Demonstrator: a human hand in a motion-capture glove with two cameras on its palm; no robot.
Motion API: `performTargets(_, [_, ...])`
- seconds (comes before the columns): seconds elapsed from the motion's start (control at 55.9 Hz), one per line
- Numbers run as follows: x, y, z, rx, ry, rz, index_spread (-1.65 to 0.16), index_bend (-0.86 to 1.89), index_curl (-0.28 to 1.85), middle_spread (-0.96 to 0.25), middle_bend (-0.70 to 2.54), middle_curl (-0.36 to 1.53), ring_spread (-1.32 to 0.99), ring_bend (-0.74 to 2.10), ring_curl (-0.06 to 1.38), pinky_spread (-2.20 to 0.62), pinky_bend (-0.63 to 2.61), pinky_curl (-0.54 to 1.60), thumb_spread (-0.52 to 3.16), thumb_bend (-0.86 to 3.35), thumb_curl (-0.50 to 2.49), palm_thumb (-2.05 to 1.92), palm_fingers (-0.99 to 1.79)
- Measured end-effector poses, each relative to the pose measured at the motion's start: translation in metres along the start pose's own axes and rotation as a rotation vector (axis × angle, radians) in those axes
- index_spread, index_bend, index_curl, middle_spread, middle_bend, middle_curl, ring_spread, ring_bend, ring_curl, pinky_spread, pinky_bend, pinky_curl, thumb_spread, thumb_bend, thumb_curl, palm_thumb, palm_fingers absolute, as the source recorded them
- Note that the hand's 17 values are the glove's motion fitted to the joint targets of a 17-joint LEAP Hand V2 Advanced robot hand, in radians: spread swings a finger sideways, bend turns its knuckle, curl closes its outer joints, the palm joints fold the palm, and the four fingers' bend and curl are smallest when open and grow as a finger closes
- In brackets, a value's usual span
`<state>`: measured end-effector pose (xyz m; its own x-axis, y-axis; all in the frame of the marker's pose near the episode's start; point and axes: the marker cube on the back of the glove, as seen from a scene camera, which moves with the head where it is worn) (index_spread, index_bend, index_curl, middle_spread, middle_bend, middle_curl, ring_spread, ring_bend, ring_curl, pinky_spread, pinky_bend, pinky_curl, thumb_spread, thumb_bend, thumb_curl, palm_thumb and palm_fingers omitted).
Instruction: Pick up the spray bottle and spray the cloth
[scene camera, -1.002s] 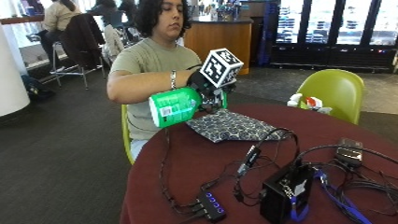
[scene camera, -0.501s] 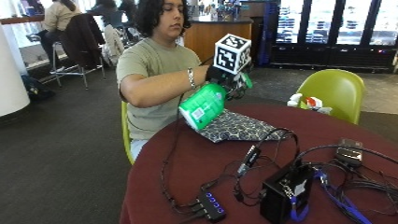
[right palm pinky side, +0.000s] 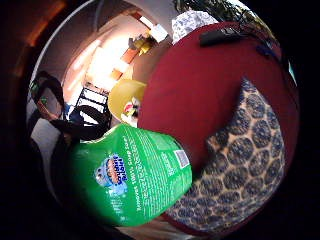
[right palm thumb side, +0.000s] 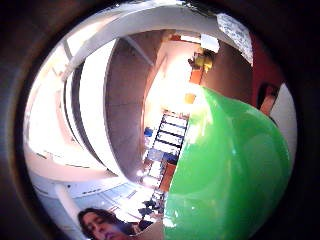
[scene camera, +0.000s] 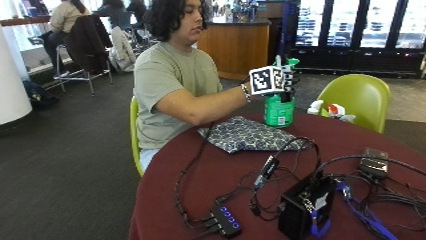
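- Fingers of the gloved right hand (scene camera: 285, 80) curl round the neck of the green spray bottle (scene camera: 279, 109), gripping it upright above the far side of the desk (scene camera: 200, 200).
- Patterned cloth (scene camera: 249, 135) lies flat on the desk, just near-left of the bottle's base.

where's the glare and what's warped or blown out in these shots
Thumb side palm view: bright sheen along the green spray bottle, background blown out. Little finger side palm view: table and patterned cloth bulge into curves. Outside view: evenly lit, straight lines, bottle in the gloved hand.
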<state>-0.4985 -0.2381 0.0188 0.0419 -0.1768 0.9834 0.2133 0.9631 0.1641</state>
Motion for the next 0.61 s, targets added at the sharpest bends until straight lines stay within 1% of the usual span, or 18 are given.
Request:
performTargets(0.054, [0.003,-0.008,0.009,0.047,0.020,-0.032,-0.27,0.38,0.57,-0.22,0.57,0.51,-0.21,0.59,0.46,-0.29,0.42,0.38,0.32,-0.03,0.82,0.90,1.37])
performTargets(0.125, [0.006,-0.021,0.014,0.070,0.028,-0.046,-0.27,0.38,0.57,-0.22,0.57,0.51,-0.21,0.59,0.46,-0.28,0.42,0.39,0.31,-0.03,0.82,0.90,1.37])
performTargets(0.251, [0.014,-0.045,0.018,0.076,0.032,-0.042,-0.27,0.38,0.57,-0.21,0.57,0.51,-0.21,0.59,0.47,-0.29,0.43,0.39,0.31,-0.03,0.82,0.91,1.37])
performTargets(0.358, [0.016,-0.053,0.023,0.052,0.032,-0.037,-0.28,0.38,0.58,-0.21,0.58,0.52,-0.22,0.59,0.47,-0.29,0.43,0.39,0.30,-0.03,0.82,0.90,1.38])
performTargets(0.43, [0.018,-0.053,0.025,-0.019,0.032,-0.008,-0.28,0.39,0.58,-0.21,0.58,0.52,-0.22,0.59,0.47,-0.29,0.43,0.39,0.30,-0.03,0.83,0.90,1.38])
performTargets(0.483, [0.022,-0.051,0.023,-0.117,0.036,0.019,-0.28,0.39,0.58,-0.21,0.58,0.52,-0.22,0.59,0.47,-0.29,0.42,0.39,0.30,-0.03,0.83,0.90,1.36])
performTargets(0.519, [0.026,-0.049,0.017,-0.181,0.034,0.027,-0.28,0.36,0.58,-0.21,0.55,0.51,-0.21,0.57,0.46,-0.29,0.45,0.40,0.33,-0.04,0.83,0.88,1.30])
performTargets(0.555, [0.032,-0.045,0.009,-0.237,0.066,0.026,-0.29,0.29,0.56,-0.20,0.49,0.50,-0.20,0.55,0.46,-0.26,0.50,0.41,0.38,-0.04,0.82,0.86,1.18])
performTargets(0.573, [0.036,-0.041,0.004,-0.266,0.104,0.021,-0.29,0.22,0.54,-0.20,0.45,0.48,-0.20,0.57,0.46,-0.23,0.48,0.40,0.43,-0.03,0.81,0.87,1.05])
performTargets(0.609, [0.043,-0.030,-0.009,-0.319,0.203,0.001,-0.30,0.16,0.53,-0.18,0.42,0.48,-0.19,0.57,0.46,-0.17,0.41,0.39,0.55,-0.05,0.78,0.82,0.89])
